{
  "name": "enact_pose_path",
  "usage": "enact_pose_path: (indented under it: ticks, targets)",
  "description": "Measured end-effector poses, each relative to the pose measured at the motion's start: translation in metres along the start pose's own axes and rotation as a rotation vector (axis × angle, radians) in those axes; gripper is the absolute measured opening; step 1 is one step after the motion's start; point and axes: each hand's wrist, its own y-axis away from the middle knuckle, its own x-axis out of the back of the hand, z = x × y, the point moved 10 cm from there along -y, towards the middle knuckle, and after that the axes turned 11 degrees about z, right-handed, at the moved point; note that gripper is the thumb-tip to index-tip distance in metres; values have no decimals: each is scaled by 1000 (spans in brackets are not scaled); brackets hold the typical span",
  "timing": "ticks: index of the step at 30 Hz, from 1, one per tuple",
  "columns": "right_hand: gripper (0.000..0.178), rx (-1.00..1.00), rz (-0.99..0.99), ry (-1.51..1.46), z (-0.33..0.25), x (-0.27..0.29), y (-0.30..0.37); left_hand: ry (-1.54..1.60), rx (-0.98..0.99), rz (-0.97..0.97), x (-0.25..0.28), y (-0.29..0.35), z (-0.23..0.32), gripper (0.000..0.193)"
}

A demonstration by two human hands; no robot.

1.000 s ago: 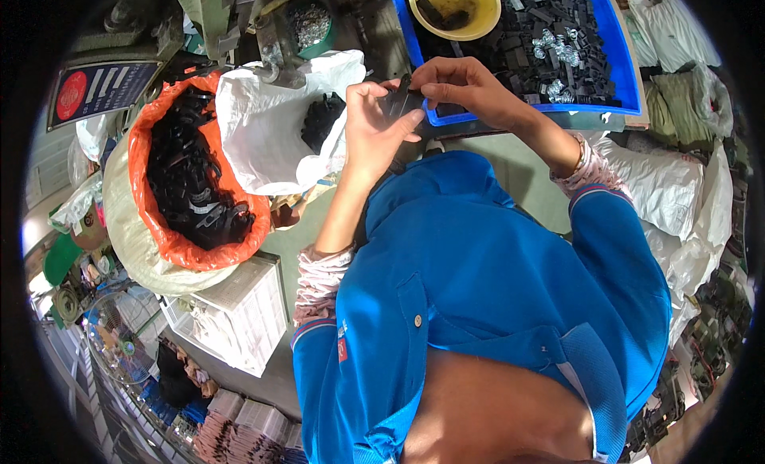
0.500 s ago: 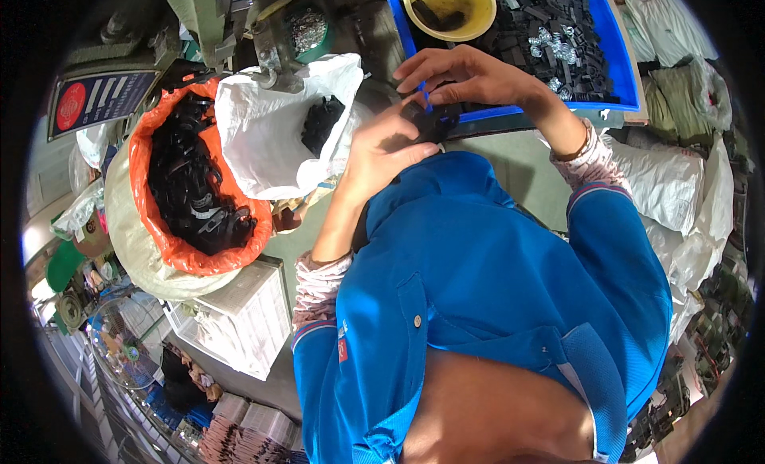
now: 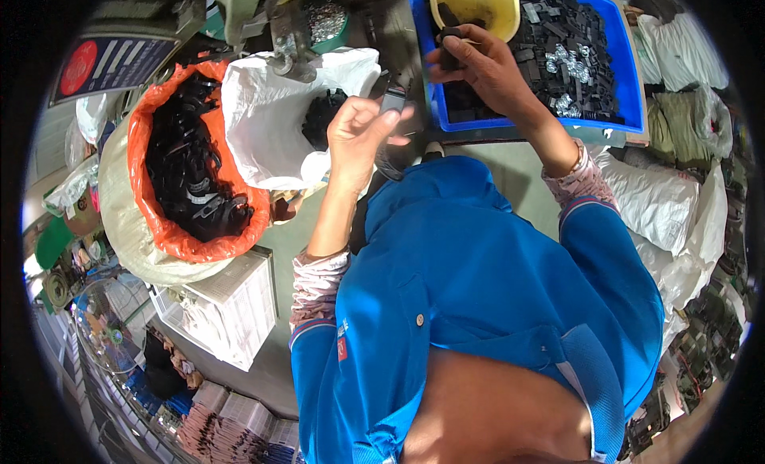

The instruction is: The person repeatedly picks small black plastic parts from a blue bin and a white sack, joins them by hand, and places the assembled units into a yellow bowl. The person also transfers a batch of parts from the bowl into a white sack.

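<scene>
Far left: a sack lined with orange plastic [image 3: 171,225], full of black plastic parts [image 3: 187,181], standing above a white crate [image 3: 231,304]. Just right of it, a white plastic bag [image 3: 271,125] open at the top, more black parts [image 3: 323,117] inside. Far behind the bag, part of a metal machine [image 3: 287,41] and a green tub of small silver pieces [image 3: 323,17].

Left hand [image 3: 358,133] is raised in the centre, just right of the white bag, fingers [image 3: 386,121] curled and pinching 1 small black part [image 3: 392,97] at its top edge. Part sits at the fingertips, near the left wall of the blue tray.

Right hand [image 3: 482,65] is over the near-left corner of the blue tray [image 3: 629,105], fingers closed on another small dark part [image 3: 448,45] beside the yellow bowl [image 3: 470,5]. The bowl rests in the tray's far-left end. The tray holds many black parts with a few silver clips [image 3: 566,61] mixed in, and rests on a grey worktop [image 3: 518,173].

Both hands are apart, not touching. Person wears a blue shirt [image 3: 478,304] with patterned cuffs. Far right: pale sacks [image 3: 661,201] piled up.
</scene>
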Motion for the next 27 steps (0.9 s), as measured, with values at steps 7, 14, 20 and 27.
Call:
enact_pose_path:
  ticks: [7, 14, 20, 27]
  targets:
    - [41, 142, -182, 349, 3, -62, 3, -381, -152, 163, 51, -1, 25, 19]
    - [33, 66, -216, 603, 7, -108, -25, -742, -557, 197, 85, 6, 82, 30]
    - [28, 99, -222, 474, 1, -148, -41, -684, -680, 92, 101, -7, 102, 28]
    - [26, 139, -226, 485, 4, -174, -58, -729, -674, 22, 118, -27, 120, 20]
